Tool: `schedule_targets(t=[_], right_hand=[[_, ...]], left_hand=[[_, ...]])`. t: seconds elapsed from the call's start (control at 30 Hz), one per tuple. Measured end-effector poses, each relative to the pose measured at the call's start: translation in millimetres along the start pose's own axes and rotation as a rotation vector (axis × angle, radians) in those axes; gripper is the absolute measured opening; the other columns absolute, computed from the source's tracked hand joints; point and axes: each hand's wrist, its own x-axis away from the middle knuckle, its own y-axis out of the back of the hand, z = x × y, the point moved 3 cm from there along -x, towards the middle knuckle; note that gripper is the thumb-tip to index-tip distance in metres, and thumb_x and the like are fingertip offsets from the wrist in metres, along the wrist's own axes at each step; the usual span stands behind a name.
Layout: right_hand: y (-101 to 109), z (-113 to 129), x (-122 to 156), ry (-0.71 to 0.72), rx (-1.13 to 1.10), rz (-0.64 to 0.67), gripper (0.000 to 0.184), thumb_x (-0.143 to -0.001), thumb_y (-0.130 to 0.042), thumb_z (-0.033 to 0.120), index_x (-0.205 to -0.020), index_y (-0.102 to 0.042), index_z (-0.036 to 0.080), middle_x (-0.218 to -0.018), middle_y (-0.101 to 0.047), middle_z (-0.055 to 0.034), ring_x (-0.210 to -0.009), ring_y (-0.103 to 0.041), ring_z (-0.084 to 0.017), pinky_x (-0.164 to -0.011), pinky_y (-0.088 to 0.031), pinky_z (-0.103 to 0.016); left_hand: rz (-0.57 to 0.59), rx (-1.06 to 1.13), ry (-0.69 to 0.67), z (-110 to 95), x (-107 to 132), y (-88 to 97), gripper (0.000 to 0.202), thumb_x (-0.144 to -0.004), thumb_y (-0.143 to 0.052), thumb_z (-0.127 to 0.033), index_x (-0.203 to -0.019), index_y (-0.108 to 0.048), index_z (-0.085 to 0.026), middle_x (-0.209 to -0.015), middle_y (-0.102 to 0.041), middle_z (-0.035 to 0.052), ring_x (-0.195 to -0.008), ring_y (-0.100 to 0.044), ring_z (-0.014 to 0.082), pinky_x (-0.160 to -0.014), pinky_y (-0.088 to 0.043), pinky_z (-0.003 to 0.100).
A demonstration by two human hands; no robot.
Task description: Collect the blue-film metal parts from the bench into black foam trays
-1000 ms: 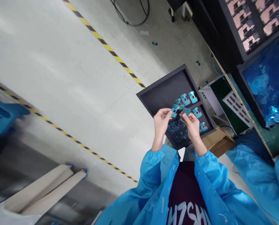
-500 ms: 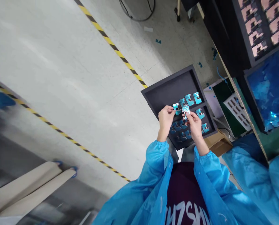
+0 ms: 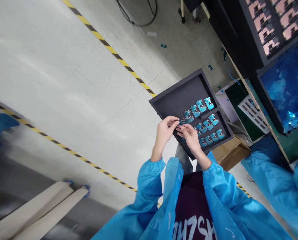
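Observation:
A dark tray (image 3: 179, 96) rests on my lap, with two compartments. Several small blue-filmed parts (image 3: 201, 106) lie in rows in its right half. My left hand (image 3: 164, 131) and my right hand (image 3: 191, 137) meet over the tray's near edge. Both pinch one small blue-filmed part (image 3: 183, 122) between their fingertips. Blue sleeves cover both my forearms.
Yellow-and-black tape lines cross the grey floor (image 3: 76, 83). A cardboard box (image 3: 229, 151) sits under the tray's right corner. A black rack with pink parts (image 3: 271, 30) and a bin of blue film scraps (image 3: 286, 90) stand at right. Two rolls (image 3: 39, 206) lie bottom left.
Both hands have dropped toward the tray's near edge and to the left. The part they hold now lies flatter, edge-on, between the fingertips. More parts in the lower compartment are uncovered.

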Motion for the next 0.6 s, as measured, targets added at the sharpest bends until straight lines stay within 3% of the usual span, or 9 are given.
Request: schedule_targets(t=[0.13,0.27,0.47,0.6], right_hand=[[25.3,5.9,19.6,-0.024,0.098,0.015,0.05,-0.081,-0.087,0.064,-0.114,-0.076,0.028,-0.12,-0.082,-0.0079,-0.113,-0.082,-0.03,-0.103,-0.068,-0.05],[81.4,19.8,51.9,-0.009,0.188,-0.042,0.053,-0.083,-0.083,0.073,-0.112,-0.078,0.029,-0.117,-0.085,-0.0094,-0.111,-0.082,-0.031,-0.1,-0.068,-0.05],[183.1,34.3,101.4,0.089,0.181,-0.318,0.062,-0.084,-0.08,0.076,-0.112,-0.078,0.022,-0.117,-0.085,-0.0155,-0.109,-0.082,-0.029,-0.098,-0.067,-0.047],[232.4,49.2,123.3,0.2,0.218,-0.425,0.05,-0.091,-0.074,0.068,-0.11,-0.078,0.022,-0.116,-0.085,-0.0162,-0.107,-0.083,-0.031,-0.092,-0.068,-0.047]], left_hand=[[0.182,-0.292,-0.052,-13.0,-36.4,21.7,0.015,-0.092,-0.07,-0.02,-0.101,-0.082,-0.021,-0.106,-0.079,0.0067,-0.092,-0.075,0.0212,-0.096,-0.061,0.037],[0.279,-0.479,-0.013,-19.5,-55.8,9.7,0.018,-0.092,-0.071,-0.015,-0.105,-0.083,-0.02,-0.104,-0.079,0.0055,-0.091,-0.074,0.0209,-0.1,-0.059,0.038],[0.149,-0.628,-0.041,-14.7,-48.7,-11.1,0.019,-0.093,-0.066,-0.033,-0.103,-0.075,-0.02,-0.107,-0.082,0.0091,-0.101,-0.078,0.0255,-0.104,-0.059,0.042],[0.015,-0.728,-0.149,-26.8,-30.8,-17.5,0.024,-0.085,-0.055,-0.049,-0.088,-0.07,-0.029,-0.097,-0.074,0.0104,-0.107,-0.072,0.0374,-0.104,-0.059,0.056]])
